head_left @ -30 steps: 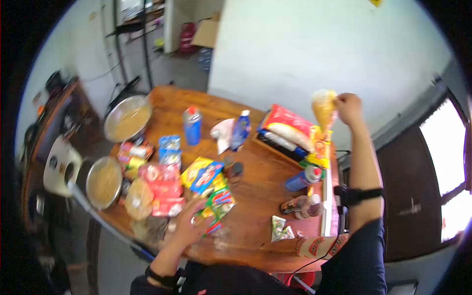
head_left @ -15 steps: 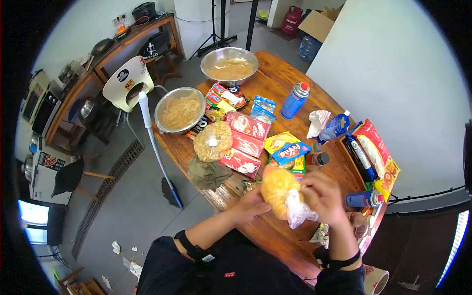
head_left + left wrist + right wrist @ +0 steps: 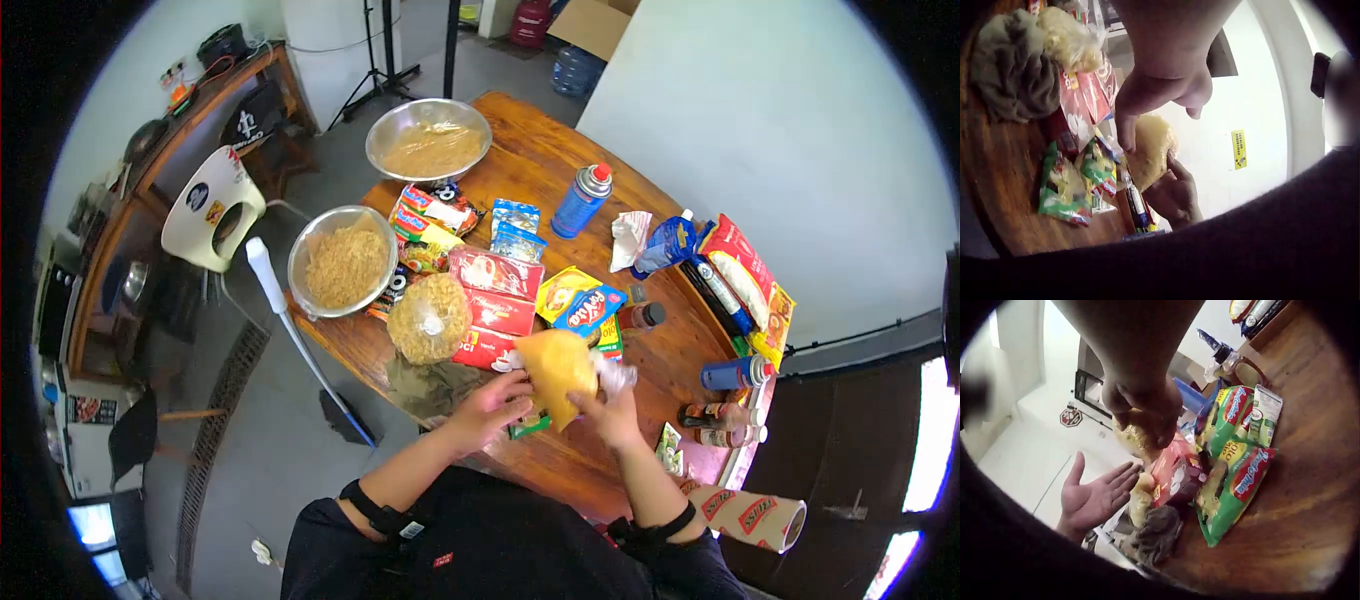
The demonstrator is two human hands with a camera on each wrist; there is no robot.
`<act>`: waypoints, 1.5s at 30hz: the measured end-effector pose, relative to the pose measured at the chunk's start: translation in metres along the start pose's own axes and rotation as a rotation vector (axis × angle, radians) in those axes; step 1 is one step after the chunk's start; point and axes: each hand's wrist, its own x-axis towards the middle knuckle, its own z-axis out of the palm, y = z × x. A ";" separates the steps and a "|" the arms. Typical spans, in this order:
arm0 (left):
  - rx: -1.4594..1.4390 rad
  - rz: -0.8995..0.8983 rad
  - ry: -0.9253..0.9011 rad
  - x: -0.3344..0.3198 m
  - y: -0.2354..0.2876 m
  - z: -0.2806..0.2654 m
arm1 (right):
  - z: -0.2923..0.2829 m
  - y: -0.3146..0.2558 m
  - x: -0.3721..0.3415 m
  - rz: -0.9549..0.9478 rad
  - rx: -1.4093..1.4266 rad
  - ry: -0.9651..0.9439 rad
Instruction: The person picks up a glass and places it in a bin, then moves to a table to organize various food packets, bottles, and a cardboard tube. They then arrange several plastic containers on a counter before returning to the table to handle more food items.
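My right hand point(image 3: 612, 412) grips a tied plastic bag of yellow food point(image 3: 555, 368) above the table's near side. Its twisted, clear neck point(image 3: 617, 374) sticks out to the right. Close by on the left is my left hand point(image 3: 488, 412); in the right wrist view that hand point(image 3: 1099, 499) shows its palm with the fingers straight. Beneath the bag lie green packets point(image 3: 1235, 487) and a yellow-and-blue packet point(image 3: 583, 303). Left of it are red packs point(image 3: 500, 312), a second tied bag with pale yellow pieces point(image 3: 430, 318) and a crumpled dark cloth point(image 3: 435, 385).
Two metal bowls, one nearer point(image 3: 342, 262) and one farther point(image 3: 428, 140), stand along the table's left side. A blue spray can point(image 3: 580, 203) is upright at the back. Bottles point(image 3: 720, 425) and a wooden box point(image 3: 712, 297) occupy the right. A broom point(image 3: 300, 340) leans at the left.
The right hand has brought the yellow bag from the table's back right to in front of the body. Since half a second ago the bag has tilted, and the left hand is slightly left of it.
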 end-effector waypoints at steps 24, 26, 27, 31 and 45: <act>0.526 -0.058 -0.171 0.033 0.024 0.023 | -0.051 0.084 -0.172 0.415 0.004 0.643; 0.542 -0.174 -0.241 0.049 0.012 0.049 | -0.055 0.111 -0.214 0.544 -0.158 0.699; 0.533 -0.161 -0.293 0.059 0.003 0.066 | -0.057 0.125 -0.235 0.611 -0.236 0.719; 0.561 -0.149 -0.484 0.106 -0.035 0.140 | -0.077 0.159 -0.299 0.965 -0.213 0.699; 1.080 0.093 -0.377 0.240 -0.175 0.265 | -0.153 0.253 -0.355 0.969 -0.929 1.459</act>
